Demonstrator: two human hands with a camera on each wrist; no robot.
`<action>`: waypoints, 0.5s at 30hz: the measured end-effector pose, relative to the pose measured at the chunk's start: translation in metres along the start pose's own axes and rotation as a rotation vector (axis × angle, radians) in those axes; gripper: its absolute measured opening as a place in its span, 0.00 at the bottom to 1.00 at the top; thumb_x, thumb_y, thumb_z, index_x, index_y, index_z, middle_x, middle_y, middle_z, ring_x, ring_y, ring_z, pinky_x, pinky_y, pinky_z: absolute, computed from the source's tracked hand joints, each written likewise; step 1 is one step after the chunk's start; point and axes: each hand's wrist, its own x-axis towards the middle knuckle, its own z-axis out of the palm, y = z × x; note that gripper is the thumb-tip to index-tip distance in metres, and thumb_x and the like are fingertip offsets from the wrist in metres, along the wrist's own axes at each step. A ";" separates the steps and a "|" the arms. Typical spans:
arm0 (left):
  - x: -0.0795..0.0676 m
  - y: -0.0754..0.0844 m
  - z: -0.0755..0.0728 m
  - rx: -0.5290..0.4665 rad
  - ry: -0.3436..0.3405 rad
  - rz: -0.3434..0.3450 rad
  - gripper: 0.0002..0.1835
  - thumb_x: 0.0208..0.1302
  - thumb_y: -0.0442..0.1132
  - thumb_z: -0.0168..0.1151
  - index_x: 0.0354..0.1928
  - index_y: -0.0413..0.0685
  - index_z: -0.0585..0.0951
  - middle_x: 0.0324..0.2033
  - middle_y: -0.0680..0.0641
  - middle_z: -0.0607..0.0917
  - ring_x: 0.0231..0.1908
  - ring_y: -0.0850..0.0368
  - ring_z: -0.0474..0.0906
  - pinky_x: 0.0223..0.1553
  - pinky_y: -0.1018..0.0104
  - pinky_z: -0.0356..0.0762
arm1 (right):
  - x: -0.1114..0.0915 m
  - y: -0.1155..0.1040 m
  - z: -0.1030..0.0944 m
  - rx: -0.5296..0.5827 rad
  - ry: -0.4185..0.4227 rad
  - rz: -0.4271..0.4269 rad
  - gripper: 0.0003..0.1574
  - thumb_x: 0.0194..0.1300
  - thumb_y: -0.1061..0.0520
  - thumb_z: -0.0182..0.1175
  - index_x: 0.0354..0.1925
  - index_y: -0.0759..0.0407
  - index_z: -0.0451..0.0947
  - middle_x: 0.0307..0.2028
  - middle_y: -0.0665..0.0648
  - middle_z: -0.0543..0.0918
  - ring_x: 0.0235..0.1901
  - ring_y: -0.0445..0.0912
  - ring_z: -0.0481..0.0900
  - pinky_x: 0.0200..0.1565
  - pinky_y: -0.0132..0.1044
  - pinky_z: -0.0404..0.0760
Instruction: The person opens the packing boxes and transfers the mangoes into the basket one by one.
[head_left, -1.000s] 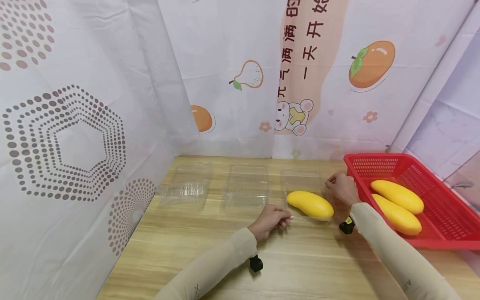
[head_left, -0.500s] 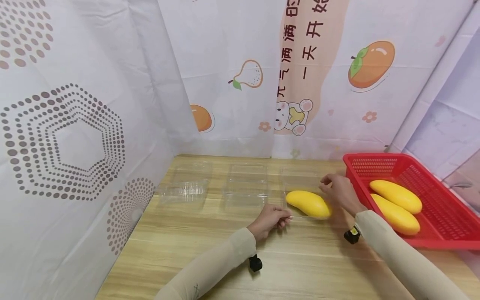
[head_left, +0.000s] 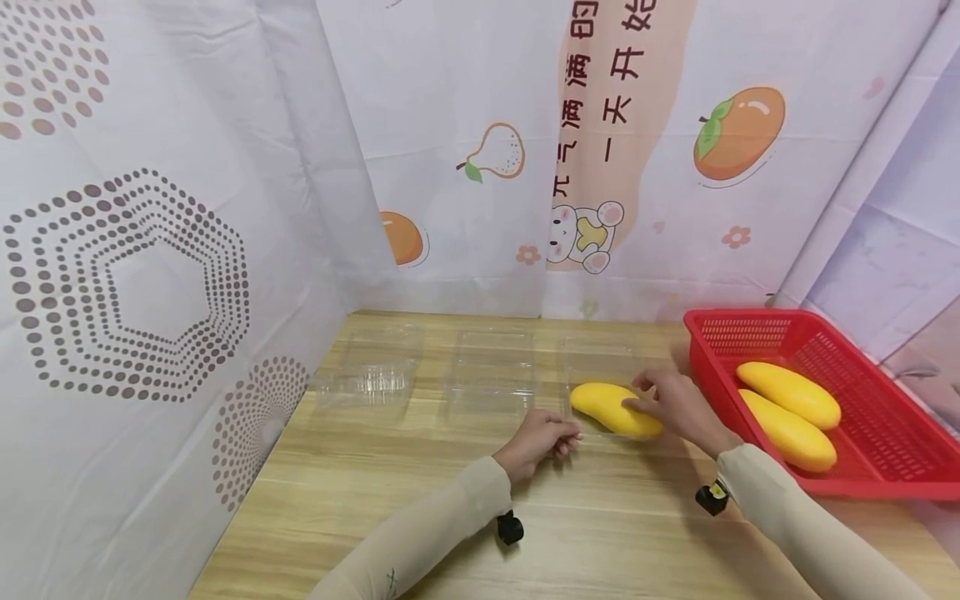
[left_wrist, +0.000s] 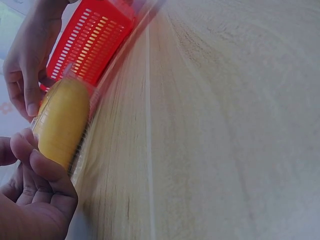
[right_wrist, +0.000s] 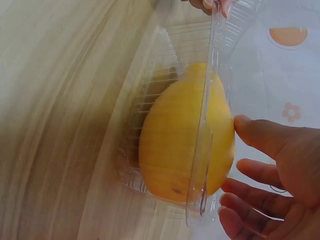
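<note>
A yellow mango (head_left: 603, 407) lies in the base of a clear plastic clamshell box (right_wrist: 200, 165), whose lid is folded back away from the person. At the box's near left corner, my left hand (head_left: 538, 440) pinches the rim between thumb and curled fingers. My right hand (head_left: 675, 405) reaches over the mango's right end from the box's right side. In the right wrist view its thumb tip touches the mango's upper surface, while the other fingers (right_wrist: 257, 200) are spread loosely beside the rim.
Two more clear clamshell boxes stand opened to the left, a middle one (head_left: 492, 377) and a far-left one (head_left: 375, 379). On the right, a red plastic basket (head_left: 892, 417) holds two mangoes (head_left: 791, 429). A printed curtain (head_left: 450, 287) hangs behind the wooden table (head_left: 450, 500).
My right hand has moved left from the box's right side onto the mango's right end, its thumb coming to the fruit. The left hand stays at the box's corner.
</note>
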 end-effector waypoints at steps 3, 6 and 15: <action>0.000 0.001 0.000 0.009 0.001 -0.001 0.10 0.62 0.36 0.63 0.34 0.33 0.84 0.26 0.40 0.85 0.17 0.63 0.71 0.19 0.73 0.72 | -0.002 -0.002 0.001 -0.018 -0.015 -0.001 0.33 0.48 0.38 0.73 0.44 0.59 0.82 0.39 0.57 0.83 0.32 0.48 0.76 0.35 0.41 0.81; 0.000 0.001 0.000 0.014 0.001 -0.007 0.10 0.62 0.36 0.63 0.34 0.33 0.84 0.26 0.39 0.85 0.17 0.63 0.72 0.19 0.73 0.71 | -0.004 -0.003 0.002 -0.027 -0.037 -0.031 0.32 0.45 0.38 0.74 0.43 0.58 0.82 0.38 0.55 0.82 0.33 0.48 0.76 0.36 0.42 0.81; 0.000 0.000 -0.001 0.026 -0.002 -0.006 0.09 0.61 0.36 0.64 0.33 0.33 0.84 0.25 0.40 0.85 0.17 0.63 0.71 0.18 0.74 0.70 | -0.010 -0.002 0.003 -0.052 -0.052 -0.106 0.36 0.41 0.40 0.77 0.45 0.60 0.82 0.38 0.54 0.82 0.37 0.51 0.75 0.41 0.45 0.80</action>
